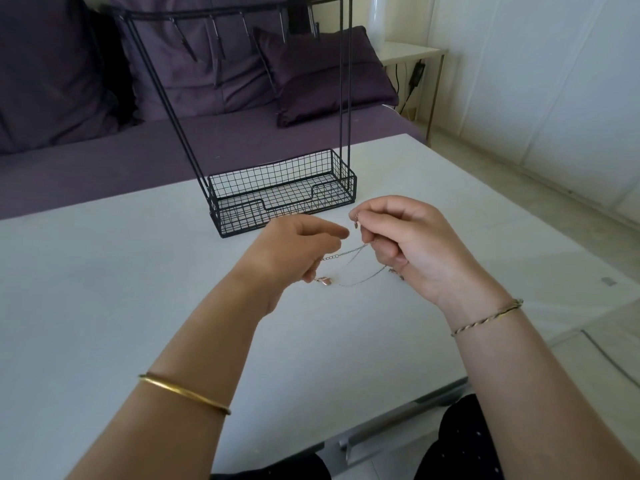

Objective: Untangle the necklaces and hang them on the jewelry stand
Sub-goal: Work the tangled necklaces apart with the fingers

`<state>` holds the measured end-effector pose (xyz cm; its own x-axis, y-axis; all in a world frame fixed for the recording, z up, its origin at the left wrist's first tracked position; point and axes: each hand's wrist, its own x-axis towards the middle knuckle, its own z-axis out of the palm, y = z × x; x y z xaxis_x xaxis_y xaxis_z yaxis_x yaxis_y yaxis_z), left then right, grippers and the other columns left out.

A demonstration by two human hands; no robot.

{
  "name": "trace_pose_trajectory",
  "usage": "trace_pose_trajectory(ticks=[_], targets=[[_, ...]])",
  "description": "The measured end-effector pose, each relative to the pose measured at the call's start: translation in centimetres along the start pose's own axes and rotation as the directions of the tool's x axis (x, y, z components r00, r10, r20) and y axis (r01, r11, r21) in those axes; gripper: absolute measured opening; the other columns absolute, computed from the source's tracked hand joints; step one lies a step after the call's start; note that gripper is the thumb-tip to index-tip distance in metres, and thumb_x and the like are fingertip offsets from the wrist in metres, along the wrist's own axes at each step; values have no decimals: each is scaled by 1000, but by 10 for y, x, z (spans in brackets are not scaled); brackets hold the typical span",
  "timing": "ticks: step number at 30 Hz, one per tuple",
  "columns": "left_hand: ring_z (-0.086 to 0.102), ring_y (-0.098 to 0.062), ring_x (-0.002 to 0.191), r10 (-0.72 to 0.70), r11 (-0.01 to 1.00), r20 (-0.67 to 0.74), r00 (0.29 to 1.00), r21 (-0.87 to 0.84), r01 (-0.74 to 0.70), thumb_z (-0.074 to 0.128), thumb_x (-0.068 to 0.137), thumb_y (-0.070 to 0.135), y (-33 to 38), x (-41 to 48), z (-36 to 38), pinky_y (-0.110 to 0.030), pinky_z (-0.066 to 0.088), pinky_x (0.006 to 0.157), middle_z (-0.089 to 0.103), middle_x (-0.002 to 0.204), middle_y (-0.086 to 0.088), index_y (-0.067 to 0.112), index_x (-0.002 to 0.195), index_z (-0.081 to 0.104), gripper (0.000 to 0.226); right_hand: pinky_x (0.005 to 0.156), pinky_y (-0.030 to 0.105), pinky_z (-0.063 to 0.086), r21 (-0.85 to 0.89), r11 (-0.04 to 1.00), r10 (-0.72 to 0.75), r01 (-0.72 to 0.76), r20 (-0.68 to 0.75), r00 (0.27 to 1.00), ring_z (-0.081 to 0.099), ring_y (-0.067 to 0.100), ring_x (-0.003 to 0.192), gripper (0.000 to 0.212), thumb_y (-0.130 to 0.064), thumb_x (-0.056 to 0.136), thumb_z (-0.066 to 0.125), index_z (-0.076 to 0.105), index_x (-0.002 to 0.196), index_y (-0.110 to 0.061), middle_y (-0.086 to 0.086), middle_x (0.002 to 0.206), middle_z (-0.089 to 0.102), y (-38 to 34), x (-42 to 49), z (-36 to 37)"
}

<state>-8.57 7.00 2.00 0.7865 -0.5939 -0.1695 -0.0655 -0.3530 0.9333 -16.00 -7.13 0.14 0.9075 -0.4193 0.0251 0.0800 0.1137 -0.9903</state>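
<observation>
**Chains strung nine-to-three between two pinching hands**

The tangled necklaces (349, 252) hang just above the white surface (138, 271), stretched roughly from 9 to 3 o'clock between the hands. The left hand (301, 251) pinches one end with curled fingers; the right hand (412, 244) pinches the other. Fine silver chains cross midway, and a pinkish pendant (325, 281) dangles under the left hand. The black wire jewelry stand (242, 216) stands near, at 12 o'clock
</observation>
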Motion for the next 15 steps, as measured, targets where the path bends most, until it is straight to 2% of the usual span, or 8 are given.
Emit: trace_pose_trajectory(ticks=[5, 10, 15], targets=[[31, -7, 43, -50, 989, 92, 994, -136, 63, 61, 89, 8, 2, 1, 3, -14, 32, 41, 38, 47, 11, 15, 97, 72, 16, 40, 17, 19, -2, 1000, -3, 3, 30, 1000, 31, 8, 42, 12, -4, 88, 60, 71, 83, -7, 2, 59, 50, 0, 0, 0], [29, -5, 41, -54, 968, 113, 992, -240, 80, 63, 88, 7, 4, 1, 5, -15, 28, 38, 38, 48, 10, 8, 102, 70, 16, 40, 17, 19, -23, 999, -26, 26, 38, 999, 29, 8, 42, 12, -3, 88, 60, 71, 84, -7, 0, 57, 49, 0, -1, 0], [29, -5, 42, -60, 964, 104, 993, -250, 84, 65, 87, 9, 5, 0, 6, -14, 29, 37, 39, 51, 8, 12, 88, 66, 3, 40, 17, 20, -29, 999, -37, 38, 17, 999, 30, 9, 44, 12, -3, 87, 61, 71, 83, -8, 1, 58, 49, 1, -1, 1]])
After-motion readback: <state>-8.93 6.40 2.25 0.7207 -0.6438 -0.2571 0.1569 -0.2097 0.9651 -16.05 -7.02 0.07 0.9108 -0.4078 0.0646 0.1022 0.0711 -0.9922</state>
